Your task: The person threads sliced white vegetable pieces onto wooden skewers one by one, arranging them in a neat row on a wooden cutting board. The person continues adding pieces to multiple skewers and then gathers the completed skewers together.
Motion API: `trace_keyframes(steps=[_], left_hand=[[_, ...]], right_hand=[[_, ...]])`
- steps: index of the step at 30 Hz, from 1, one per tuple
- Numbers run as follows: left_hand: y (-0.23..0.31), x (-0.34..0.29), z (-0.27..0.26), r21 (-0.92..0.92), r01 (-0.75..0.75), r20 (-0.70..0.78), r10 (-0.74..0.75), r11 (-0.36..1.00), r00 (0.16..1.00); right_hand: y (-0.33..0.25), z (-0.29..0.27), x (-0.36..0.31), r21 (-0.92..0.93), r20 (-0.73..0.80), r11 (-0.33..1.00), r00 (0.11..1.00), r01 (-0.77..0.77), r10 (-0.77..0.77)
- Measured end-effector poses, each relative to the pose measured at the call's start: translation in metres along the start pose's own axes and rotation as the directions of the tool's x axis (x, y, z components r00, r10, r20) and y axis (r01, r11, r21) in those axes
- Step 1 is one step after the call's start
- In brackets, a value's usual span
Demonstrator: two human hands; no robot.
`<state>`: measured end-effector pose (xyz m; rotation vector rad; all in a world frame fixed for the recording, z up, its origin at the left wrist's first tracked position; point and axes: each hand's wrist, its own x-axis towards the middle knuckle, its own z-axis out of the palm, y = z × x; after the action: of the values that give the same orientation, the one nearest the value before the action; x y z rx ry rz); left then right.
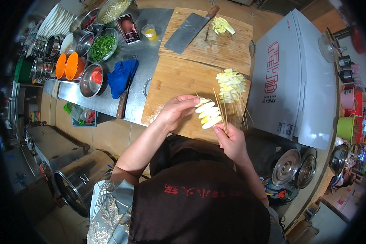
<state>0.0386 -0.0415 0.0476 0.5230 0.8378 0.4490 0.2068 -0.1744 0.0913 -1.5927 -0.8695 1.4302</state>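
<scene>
Over the near edge of the front cutting board [166, 87], both my hands hold a skewer of pale yellow-white oval vegetable slices [208, 114]. My left hand [177, 110] is closed, thumb and fingers pinching the slice at the far end, where the stick's tip pokes out. Closed around the lower end is my right hand [232, 142], which also grips several bare wooden skewers [221, 106] pointing up and away from me. Just beyond it, a pile of filled vegetable skewers [232, 85] lies on the board's right side, sticks toward me.
On the back board [236, 49] lie a cleaver [186, 34] and a cabbage piece [223, 25]. Leftward, the steel table holds a blue cloth [122, 77], a knife handle [121, 106], a phone [128, 29], a cup [149, 31] and bowls of greens [103, 45]. A white freezer [288, 81] stands right.
</scene>
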Motion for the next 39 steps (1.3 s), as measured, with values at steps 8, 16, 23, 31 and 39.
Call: trace_keyframes(steps=[8,16,23,31,39], left_hand=[[0.003,0.002,-0.003,0.096,0.017,-0.024,-0.015,0.995,1.000],[0.010,0.014,-0.043,0.340,-0.287,-0.219,0.372,0.896,0.902],[-0.005,-0.007,-0.079,0.972,-0.026,-0.093,0.484,0.233,0.870],[-0.020,-0.009,-0.071,0.990,0.019,0.057,0.520,-0.140,0.852],[-0.023,-0.008,-0.069,0.979,-0.021,0.140,0.597,-0.202,0.790]], right_hand=[[0.011,0.001,0.010,0.083,0.017,0.996,1.000,-0.020,0.019],[0.050,-0.015,0.055,-0.055,-0.170,0.997,0.985,-0.051,0.041],[0.049,-0.010,0.045,-0.687,-0.109,0.725,0.981,0.044,-0.162],[-0.007,-0.052,0.044,-0.651,-0.270,0.739,0.857,0.173,-0.439],[0.041,-0.077,0.096,-0.693,-0.362,0.721,0.872,-0.015,-0.330]])
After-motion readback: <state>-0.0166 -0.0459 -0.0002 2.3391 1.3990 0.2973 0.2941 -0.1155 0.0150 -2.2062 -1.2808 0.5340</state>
